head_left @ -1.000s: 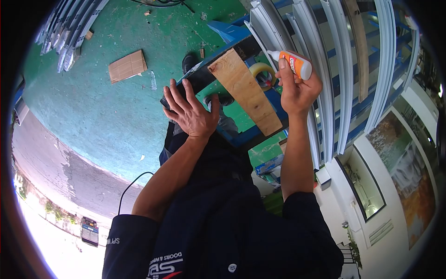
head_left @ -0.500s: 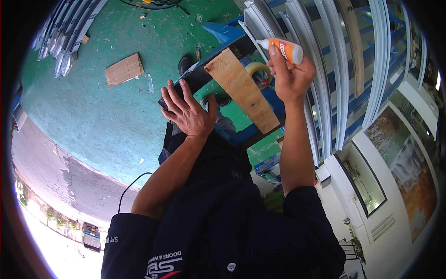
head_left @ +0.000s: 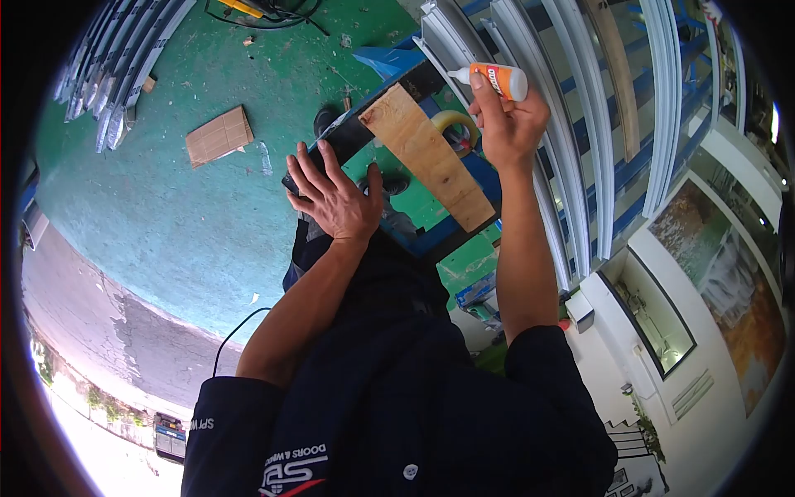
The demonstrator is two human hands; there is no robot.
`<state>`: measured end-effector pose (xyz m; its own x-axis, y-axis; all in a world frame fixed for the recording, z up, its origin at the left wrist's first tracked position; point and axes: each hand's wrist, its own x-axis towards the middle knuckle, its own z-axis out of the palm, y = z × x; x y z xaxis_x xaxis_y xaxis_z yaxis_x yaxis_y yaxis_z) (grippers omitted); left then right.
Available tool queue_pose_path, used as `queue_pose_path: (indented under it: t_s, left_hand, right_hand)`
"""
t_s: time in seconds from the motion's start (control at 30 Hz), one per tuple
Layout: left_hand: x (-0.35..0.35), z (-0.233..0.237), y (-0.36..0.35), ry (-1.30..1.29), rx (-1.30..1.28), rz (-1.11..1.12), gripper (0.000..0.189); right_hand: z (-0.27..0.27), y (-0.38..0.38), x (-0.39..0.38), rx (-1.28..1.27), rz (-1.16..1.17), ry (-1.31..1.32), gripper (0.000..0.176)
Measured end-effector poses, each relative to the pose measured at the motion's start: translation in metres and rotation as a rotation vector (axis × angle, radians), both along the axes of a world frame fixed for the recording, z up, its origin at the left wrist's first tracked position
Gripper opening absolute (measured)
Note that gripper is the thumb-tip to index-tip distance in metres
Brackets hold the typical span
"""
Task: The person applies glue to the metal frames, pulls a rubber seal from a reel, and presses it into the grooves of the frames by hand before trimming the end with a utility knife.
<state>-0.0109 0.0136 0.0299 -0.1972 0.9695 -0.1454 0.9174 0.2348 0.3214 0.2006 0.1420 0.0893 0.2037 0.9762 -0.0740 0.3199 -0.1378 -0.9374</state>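
In my right hand (head_left: 515, 124) is a small white glue bottle (head_left: 497, 80) with an orange label, held on its side with the nozzle pointing left. My left hand (head_left: 338, 195) lies with fingers spread on the dark end of a blue metal frame (head_left: 354, 137), holding nothing. Between the hands a flat wooden board (head_left: 431, 157) rests across the frame. A roll of tape (head_left: 454, 131) sits just beyond the board, below the right hand, partly hidden by it.
Long silver metal profiles (head_left: 571, 124) lie on a blue rack at the right. More wrapped profiles (head_left: 116, 66) stand at the upper left. A flat piece of cardboard (head_left: 219, 136) lies on the green floor (head_left: 166, 215). A black cable (head_left: 290, 12) is at the top.
The right hand and the glue bottle have shifted slightly left and up. The left hand stays on the frame, and the whole view has moved a little.
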Motion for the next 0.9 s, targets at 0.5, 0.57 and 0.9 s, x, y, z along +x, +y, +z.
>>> queue_pose_path:
  t_s: [0.5, 0.57, 0.9]
  left_hand:
    - [-0.001, 0.004, -0.002, -0.006, -0.004, 0.014, 0.090]
    - [0.000, 0.005, -0.004, -0.008, -0.010, 0.016, 0.089]
    - [0.002, 0.013, -0.005, 0.031, 0.035, 0.012, 0.085]
  right_hand:
    - [0.014, -0.012, -0.002, 0.050, -0.052, -0.120, 0.020]
    - [0.006, -0.031, 0.014, -0.008, -0.110, -0.110, 0.020]
    - [0.008, -0.018, -0.003, 0.073, -0.183, -0.052, 0.020]
